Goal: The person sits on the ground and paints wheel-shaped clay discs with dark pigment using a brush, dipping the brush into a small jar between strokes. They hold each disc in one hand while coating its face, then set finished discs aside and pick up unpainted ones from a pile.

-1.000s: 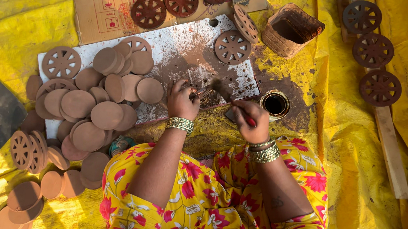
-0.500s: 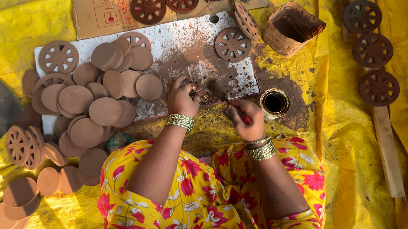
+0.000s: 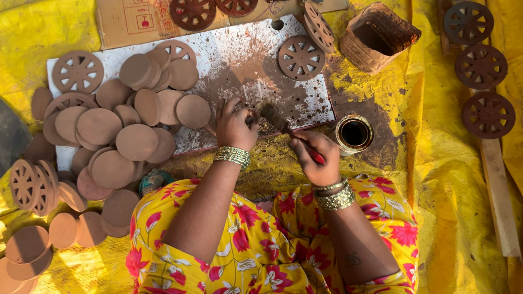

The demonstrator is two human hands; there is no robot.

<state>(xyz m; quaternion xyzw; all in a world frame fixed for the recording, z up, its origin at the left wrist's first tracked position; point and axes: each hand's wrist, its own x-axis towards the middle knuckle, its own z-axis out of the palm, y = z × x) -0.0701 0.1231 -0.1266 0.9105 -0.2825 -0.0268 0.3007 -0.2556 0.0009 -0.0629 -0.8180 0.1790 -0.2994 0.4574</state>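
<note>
My left hand [image 3: 235, 126] presses down on a small piece on the stained white board [image 3: 249, 49]; my fingers hide most of it. My right hand [image 3: 316, 158] grips a paintbrush [image 3: 281, 123] with a red handle, its bristles touching the board right beside the left hand. A small round tin of dark paint [image 3: 354, 133] stands just right of the brush hand. A pile of plain brown clay discs [image 3: 136, 121] covers the board's left half. A cut-out spoked wheel [image 3: 301, 57] lies on the board's far right.
Dark painted wheels [image 3: 192, 8] rest on cardboard at the top, and more [image 3: 480, 66] line a wooden strip [image 3: 499, 192] at right. A square woven basket [image 3: 378, 36] sits top right. More discs and wheels [image 3: 32, 184] are stacked at left on the yellow sheet [image 3: 443, 237].
Both hands stay at the same spot on the board; the brush has shifted slightly as it strokes. The view has drifted a little.
</note>
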